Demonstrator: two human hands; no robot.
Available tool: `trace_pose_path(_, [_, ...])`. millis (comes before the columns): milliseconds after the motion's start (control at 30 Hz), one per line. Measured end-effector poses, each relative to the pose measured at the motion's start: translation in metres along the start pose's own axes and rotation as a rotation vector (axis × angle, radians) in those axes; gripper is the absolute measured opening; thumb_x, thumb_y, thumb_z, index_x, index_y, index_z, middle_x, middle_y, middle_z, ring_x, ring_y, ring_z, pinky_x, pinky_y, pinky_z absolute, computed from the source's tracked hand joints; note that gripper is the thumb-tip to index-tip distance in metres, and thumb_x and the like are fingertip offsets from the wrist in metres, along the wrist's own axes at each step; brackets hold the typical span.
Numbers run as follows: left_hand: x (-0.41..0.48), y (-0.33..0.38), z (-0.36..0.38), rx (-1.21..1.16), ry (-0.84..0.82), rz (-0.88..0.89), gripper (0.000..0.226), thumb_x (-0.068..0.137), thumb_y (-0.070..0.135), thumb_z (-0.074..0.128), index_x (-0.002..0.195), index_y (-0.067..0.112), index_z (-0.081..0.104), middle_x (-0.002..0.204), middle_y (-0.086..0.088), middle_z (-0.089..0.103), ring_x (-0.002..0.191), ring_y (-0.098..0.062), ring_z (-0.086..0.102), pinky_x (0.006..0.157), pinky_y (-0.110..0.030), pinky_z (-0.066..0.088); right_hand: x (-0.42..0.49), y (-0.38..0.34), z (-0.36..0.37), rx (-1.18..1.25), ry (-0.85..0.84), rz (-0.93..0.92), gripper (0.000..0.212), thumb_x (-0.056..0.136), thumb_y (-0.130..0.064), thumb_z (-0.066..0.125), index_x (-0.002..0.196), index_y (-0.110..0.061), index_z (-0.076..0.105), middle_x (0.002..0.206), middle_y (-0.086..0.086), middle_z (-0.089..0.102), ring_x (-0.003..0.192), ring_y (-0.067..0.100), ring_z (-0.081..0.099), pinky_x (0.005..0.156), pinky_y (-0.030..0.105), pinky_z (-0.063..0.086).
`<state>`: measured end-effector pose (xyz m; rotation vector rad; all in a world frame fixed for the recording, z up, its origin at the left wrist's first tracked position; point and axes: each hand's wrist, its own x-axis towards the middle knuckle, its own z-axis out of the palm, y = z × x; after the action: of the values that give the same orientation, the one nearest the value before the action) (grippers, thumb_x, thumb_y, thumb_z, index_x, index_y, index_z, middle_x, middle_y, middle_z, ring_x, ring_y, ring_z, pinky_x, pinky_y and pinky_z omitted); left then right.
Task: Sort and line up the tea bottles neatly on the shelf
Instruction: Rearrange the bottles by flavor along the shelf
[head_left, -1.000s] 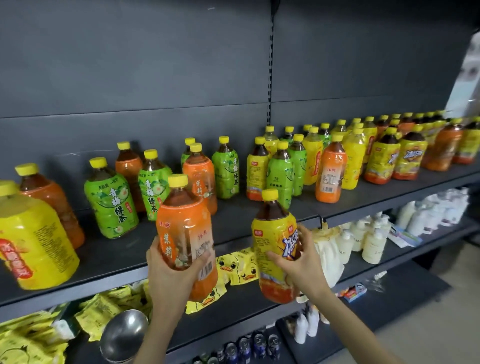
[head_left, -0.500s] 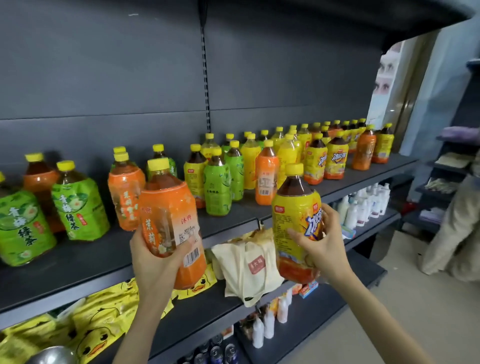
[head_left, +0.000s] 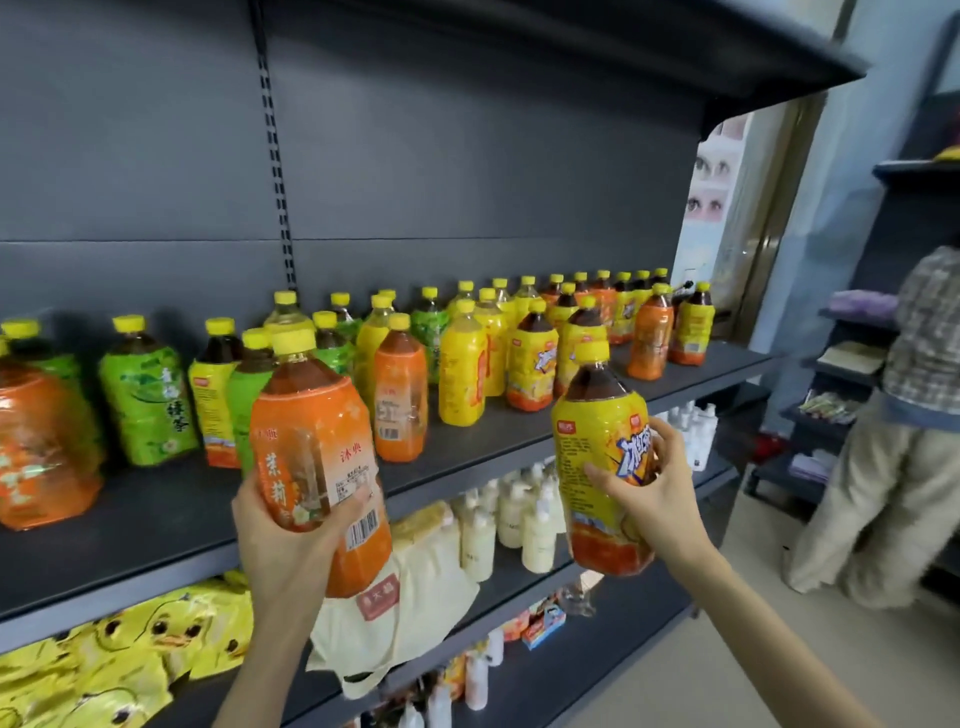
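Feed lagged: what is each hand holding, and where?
Left hand grips the orange-label bottle round its lower body; right hand the yellow-label bottle round its middle.

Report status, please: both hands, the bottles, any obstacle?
Left hand grips orange-label bottle. Right hand grips yellow-label bottle. Both held before the shelf, not set down. Mixed bottles crowd its back.

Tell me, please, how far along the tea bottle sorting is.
Done: little that shows; no colour stands in a clean row. In hand: the left hand holds an orange bottle, the right hand a yellow bottle, both off the shelf. To do: the standing bottles are mixed, green among orange and yellow.
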<state>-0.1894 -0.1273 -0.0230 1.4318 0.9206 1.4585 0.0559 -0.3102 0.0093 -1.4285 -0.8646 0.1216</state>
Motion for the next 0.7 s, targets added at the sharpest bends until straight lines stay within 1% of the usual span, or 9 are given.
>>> trace_pose_path(100, [-0.009, 0.001, 0.034, 0.01, -0.045, 0.003, 0.088, 0.062, 0.018, 0.086, 0.136, 0.019, 0.037, 0.126, -0.001, 0.048, 0.109, -0.017, 0.05, 0.087, -0.039, 0.044, 0.017, 0.013, -0.024, -0.013, 0.006, 0.023, 0.065, 0.069, -0.013, 0.082, 0.11, -0.037, 0.038, 0.109, -0.012, 0.057, 0.088, -0.006, 0.063, 0.069, 0.014, 0.052])
trace_pose_path(233, [-0.009, -0.002, 0.08, 0.03, -0.103, 0.016, 0.096, 0.054, 0.024, 0.092, 0.134, 0.021, 0.039, 0.125, 0.0, 0.049, 0.107, -0.02, 0.052, 0.087, -0.042, 0.046, 0.041, 0.038, -0.044, -0.03, 0.02, 0.054, 0.07, 0.068, -0.01, 0.082, 0.119, -0.027, 0.039, 0.109, -0.004, 0.062, 0.088, 0.003, 0.067, 0.068, 0.018, 0.054])
trace_pose_path(267, [-0.008, -0.004, 0.092, 0.019, -0.122, 0.01, 0.098, 0.052, 0.027, 0.092, 0.134, 0.022, 0.039, 0.126, 0.0, 0.049, 0.106, -0.019, 0.052, 0.086, -0.04, 0.045, 0.048, 0.045, -0.048, -0.037, 0.021, 0.061, 0.071, 0.068, -0.009, 0.082, 0.12, -0.025, 0.038, 0.109, -0.003, 0.062, 0.087, 0.004, 0.067, 0.067, 0.018, 0.053])
trace_pose_path(333, [-0.003, -0.008, 0.118, 0.01, -0.158, -0.007, 0.107, 0.041, 0.047, 0.086, 0.134, 0.026, 0.038, 0.125, 0.003, 0.05, 0.107, -0.018, 0.052, 0.087, -0.041, 0.046, 0.064, 0.056, -0.053, -0.053, 0.021, 0.075, 0.071, 0.068, -0.008, 0.082, 0.121, -0.024, 0.038, 0.108, -0.004, 0.061, 0.086, 0.003, 0.067, 0.067, 0.018, 0.053])
trace_pose_path(367, [0.0, -0.011, 0.131, 0.01, -0.178, -0.015, 0.111, 0.035, 0.056, 0.079, 0.134, 0.027, 0.038, 0.125, 0.005, 0.05, 0.109, -0.018, 0.052, 0.09, -0.044, 0.046, 0.073, 0.062, -0.054, -0.062, 0.02, 0.078, 0.07, 0.069, -0.009, 0.082, 0.121, -0.024, 0.038, 0.108, -0.005, 0.061, 0.086, 0.003, 0.067, 0.067, 0.019, 0.054])
trace_pose_path(433, [0.008, -0.02, 0.158, -0.002, -0.21, -0.018, 0.112, 0.032, 0.061, 0.073, 0.134, 0.029, 0.038, 0.126, 0.006, 0.051, 0.111, -0.018, 0.053, 0.093, -0.045, 0.046, 0.094, 0.073, -0.058, -0.073, 0.01, 0.083, 0.071, 0.067, -0.011, 0.085, 0.119, -0.025, 0.039, 0.106, -0.006, 0.061, 0.085, 0.003, 0.066, 0.067, 0.019, 0.054])
trace_pose_path(500, [0.018, -0.026, 0.183, -0.008, -0.233, -0.012, 0.106, 0.033, 0.062, 0.073, 0.129, 0.033, 0.039, 0.123, 0.006, 0.052, 0.111, -0.016, 0.052, 0.093, -0.041, 0.045, 0.116, 0.082, -0.059, -0.074, 0.011, 0.089, 0.075, 0.059, -0.022, 0.088, 0.117, -0.028, 0.04, 0.105, -0.007, 0.061, 0.086, 0.003, 0.066, 0.067, 0.02, 0.054])
trace_pose_path(567, [0.03, -0.032, 0.207, -0.009, -0.25, -0.009, 0.104, 0.033, 0.063, 0.074, 0.127, 0.037, 0.038, 0.119, 0.009, 0.052, 0.11, -0.015, 0.052, 0.093, -0.042, 0.046, 0.141, 0.091, -0.06, -0.068, 0.015, 0.096, 0.076, 0.052, -0.034, 0.085, 0.114, -0.032, 0.041, 0.106, -0.007, 0.062, 0.087, 0.004, 0.067, 0.067, 0.022, 0.054])
trace_pose_path(700, [0.053, -0.041, 0.249, -0.003, -0.261, -0.024, 0.11, 0.032, 0.064, 0.075, 0.131, 0.033, 0.037, 0.121, 0.007, 0.051, 0.11, -0.016, 0.053, 0.093, -0.049, 0.048, 0.181, 0.11, -0.065, -0.063, 0.016, 0.104, 0.07, 0.056, -0.029, 0.082, 0.111, -0.039, 0.04, 0.108, -0.007, 0.061, 0.088, 0.004, 0.066, 0.069, 0.024, 0.054])
